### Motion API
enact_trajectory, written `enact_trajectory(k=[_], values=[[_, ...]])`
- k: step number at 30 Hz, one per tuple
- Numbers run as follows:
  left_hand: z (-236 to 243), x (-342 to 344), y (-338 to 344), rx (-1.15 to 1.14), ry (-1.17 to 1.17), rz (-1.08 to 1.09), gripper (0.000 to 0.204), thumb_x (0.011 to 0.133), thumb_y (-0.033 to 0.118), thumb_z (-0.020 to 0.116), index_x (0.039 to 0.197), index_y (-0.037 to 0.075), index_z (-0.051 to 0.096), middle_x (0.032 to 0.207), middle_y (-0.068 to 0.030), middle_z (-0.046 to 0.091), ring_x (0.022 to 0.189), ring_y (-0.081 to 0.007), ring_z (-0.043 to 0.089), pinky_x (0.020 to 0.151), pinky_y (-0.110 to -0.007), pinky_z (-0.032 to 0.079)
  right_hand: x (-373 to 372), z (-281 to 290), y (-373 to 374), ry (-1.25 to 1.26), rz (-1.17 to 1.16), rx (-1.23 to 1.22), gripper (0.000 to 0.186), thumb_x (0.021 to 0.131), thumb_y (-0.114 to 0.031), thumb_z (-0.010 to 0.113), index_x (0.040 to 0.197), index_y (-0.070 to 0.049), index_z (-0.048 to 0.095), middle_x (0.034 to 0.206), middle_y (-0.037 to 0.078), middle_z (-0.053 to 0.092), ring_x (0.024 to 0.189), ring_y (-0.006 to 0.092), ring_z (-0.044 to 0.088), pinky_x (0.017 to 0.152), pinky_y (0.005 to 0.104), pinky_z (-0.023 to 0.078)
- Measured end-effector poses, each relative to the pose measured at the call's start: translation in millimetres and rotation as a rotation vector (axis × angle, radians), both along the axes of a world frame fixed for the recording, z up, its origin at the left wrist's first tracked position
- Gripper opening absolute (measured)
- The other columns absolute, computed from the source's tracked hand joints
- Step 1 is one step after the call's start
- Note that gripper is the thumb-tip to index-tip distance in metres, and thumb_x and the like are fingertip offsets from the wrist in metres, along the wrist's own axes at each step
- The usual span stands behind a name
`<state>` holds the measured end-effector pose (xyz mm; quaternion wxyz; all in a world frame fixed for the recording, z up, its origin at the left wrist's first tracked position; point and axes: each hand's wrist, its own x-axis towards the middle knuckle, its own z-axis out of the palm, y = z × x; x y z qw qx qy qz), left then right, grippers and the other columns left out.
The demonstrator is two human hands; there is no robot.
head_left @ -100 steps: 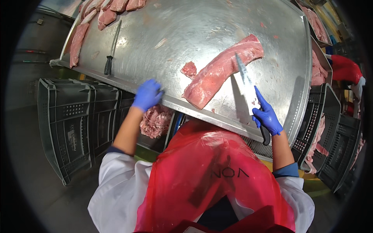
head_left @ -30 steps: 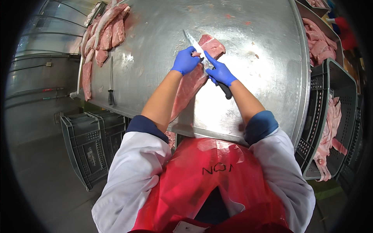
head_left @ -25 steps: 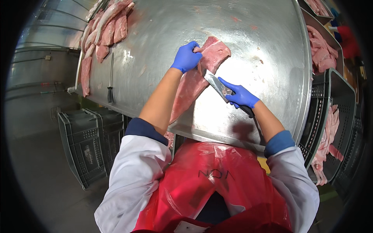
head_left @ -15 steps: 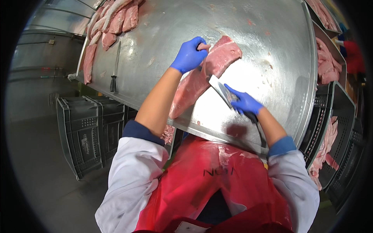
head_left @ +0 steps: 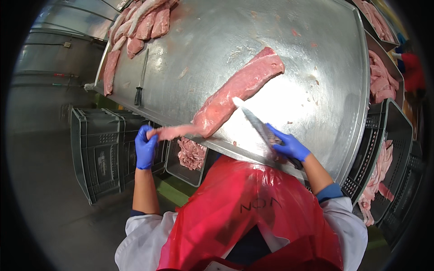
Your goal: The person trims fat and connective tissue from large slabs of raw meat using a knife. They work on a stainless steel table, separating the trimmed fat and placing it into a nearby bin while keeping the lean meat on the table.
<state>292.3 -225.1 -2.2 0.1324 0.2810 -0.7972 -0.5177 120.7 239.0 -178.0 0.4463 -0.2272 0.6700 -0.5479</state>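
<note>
A long pink loin of meat (head_left: 239, 86) lies diagonally on the steel table (head_left: 217, 36). My blue-gloved left hand (head_left: 145, 148), just beyond the table's near edge at left, grips one end of a thin meat strip (head_left: 174, 132), which stretches toward the loin's lower end. My gloved right hand (head_left: 290, 145) holds a knife (head_left: 253, 119) by its black handle, the blade pointing up-left with its tip beside the loin. A small bin of meat scraps (head_left: 191, 153) shows below my left hand's side of the edge.
Piled meat pieces (head_left: 145, 22) and a sharpening steel (head_left: 140, 83) lie at the table's left. Grey crates (head_left: 97, 153) stand below left. At right are steel trays of meat (head_left: 379, 79), a crate with pale trimmings (head_left: 379, 171) and a person in red (head_left: 411, 70).
My left hand has pulled a strip down and left, away from the loin's upper part to past the table's edge. My right hand and knife have moved slightly downward.
</note>
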Motion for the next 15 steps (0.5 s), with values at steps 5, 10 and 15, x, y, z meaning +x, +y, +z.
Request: enact_trajectory(k=[5,10,15], values=[[-115.1,89.8,-64.2,-0.783,-0.797,-0.214,0.059,0.075,0.022,0.078,0.126,0.0,0.059,0.12,-0.0269,0.063,0.113,-0.0411,0.062,0.101,-0.044,0.049,-2.2,7.2,60.4,-0.264,-0.316,0.014,0.083,0.093,0.002,0.058,0.162,-0.028,0.023,0.082,0.007,0.063,0.059,0.0113,0.06,0.048,0.0266,0.051],[-145.0,-129.7,106.2,-0.858,-0.259,-0.485,0.1,0.068,0.051,0.082,0.146,0.002,0.041,0.141,-0.0289,0.05,0.135,-0.0461,0.044,0.115,-0.053,0.033,1.8,-5.8,66.0,-0.278,-0.529,-0.137,0.084,0.095,0.002,0.06,0.163,-0.027,0.02,0.089,0.007,0.062,0.06,0.0116,0.059,0.049,0.0263,0.052],[-170.8,-266.8,124.4,-0.657,-0.655,-0.544,0.103,0.063,0.052,0.085,0.142,-0.003,0.047,0.123,-0.0277,0.064,0.112,-0.0427,0.064,0.1,-0.048,0.05,22.9,29.4,77.5,-0.172,-0.574,-0.112,0.085,0.095,0.003,0.061,0.163,-0.026,0.019,0.104,0.008,0.06,0.062,0.0134,0.061,0.052,0.0266,0.053]])
